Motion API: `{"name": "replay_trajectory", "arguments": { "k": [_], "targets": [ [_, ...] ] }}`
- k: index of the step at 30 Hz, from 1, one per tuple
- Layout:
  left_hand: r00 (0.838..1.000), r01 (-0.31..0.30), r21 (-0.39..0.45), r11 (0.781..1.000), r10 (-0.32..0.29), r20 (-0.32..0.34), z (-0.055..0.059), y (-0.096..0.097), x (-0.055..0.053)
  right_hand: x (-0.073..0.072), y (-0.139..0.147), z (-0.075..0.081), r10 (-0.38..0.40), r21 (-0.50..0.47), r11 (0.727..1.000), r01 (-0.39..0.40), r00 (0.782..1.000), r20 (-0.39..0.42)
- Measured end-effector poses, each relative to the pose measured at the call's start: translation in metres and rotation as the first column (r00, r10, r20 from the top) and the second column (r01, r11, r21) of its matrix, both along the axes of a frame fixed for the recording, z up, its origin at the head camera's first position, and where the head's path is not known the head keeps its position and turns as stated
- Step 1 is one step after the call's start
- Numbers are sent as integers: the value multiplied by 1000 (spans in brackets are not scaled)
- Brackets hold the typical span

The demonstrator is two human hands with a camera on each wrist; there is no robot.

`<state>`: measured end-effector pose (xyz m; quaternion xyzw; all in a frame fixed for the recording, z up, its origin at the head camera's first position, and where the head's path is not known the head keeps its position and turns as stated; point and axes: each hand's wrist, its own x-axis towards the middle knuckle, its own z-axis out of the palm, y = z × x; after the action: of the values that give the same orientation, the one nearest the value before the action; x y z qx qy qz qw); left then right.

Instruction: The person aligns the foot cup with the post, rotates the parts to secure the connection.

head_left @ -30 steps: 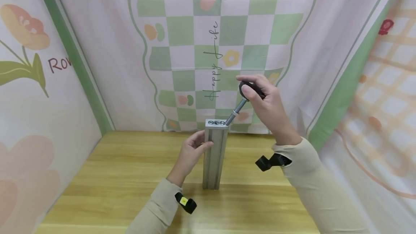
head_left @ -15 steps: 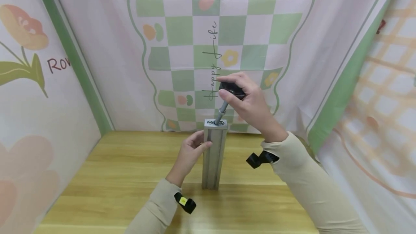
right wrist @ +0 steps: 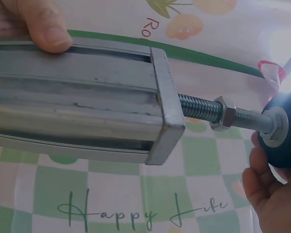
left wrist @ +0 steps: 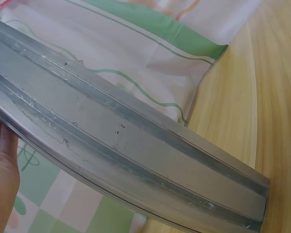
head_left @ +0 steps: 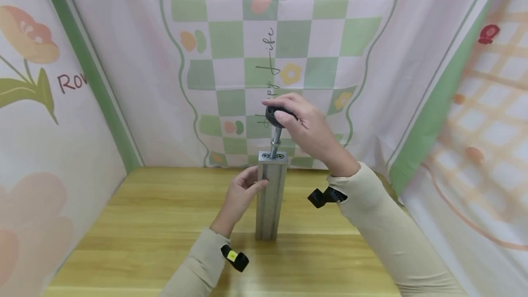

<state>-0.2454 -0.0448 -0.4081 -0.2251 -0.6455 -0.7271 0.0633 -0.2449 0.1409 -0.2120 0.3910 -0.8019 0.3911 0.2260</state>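
Observation:
An aluminium profile (head_left: 269, 205) stands upright on the wooden table. My left hand (head_left: 242, 194) grips its upper part from the left, thumb on the front face. An end plate (right wrist: 167, 114) with screws caps the profile's top. Over it, my right hand (head_left: 310, 129) holds a levelling foot by its round black pad (head_left: 272, 116), thumb in front and fingers over the top. The foot's threaded rod (right wrist: 201, 108) points down, its tip at the plate's middle hole, tilted slightly. A hex nut (right wrist: 227, 113) sits partway along the rod. The left wrist view shows the grooved profile (left wrist: 126, 128) down to its base.
The wooden table (head_left: 165, 223) reaches back to a hanging cloth (head_left: 228, 38) with green checks, close behind the profile. Printed cloths also hang at the left (head_left: 37, 150) and right (head_left: 474, 150). Black wrist cameras (head_left: 326, 197) stick out from both sleeves.
My right hand has moved left with the levelling foot, bringing the rod tip from the plate's right edge to its middle hole and turning the rod more upright. The left hand has stayed put.

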Motion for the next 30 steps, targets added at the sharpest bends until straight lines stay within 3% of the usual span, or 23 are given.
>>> {"name": "replay_trajectory", "arguments": {
  "k": [13,24,30],
  "targets": [
    [1000,-12,-1,1000,12,4,0,0,1,6,-2,9,90,122,988,-92,996,26],
    [1000,-3,-8,1000,3,14,-1,0,0,6,-7,16,44,174,983,-51,998,44],
    [1000,-12,-23,1000,13,23,0,-1,2,-2,0,18,15,185,982,-40,991,132]
  ]
}}
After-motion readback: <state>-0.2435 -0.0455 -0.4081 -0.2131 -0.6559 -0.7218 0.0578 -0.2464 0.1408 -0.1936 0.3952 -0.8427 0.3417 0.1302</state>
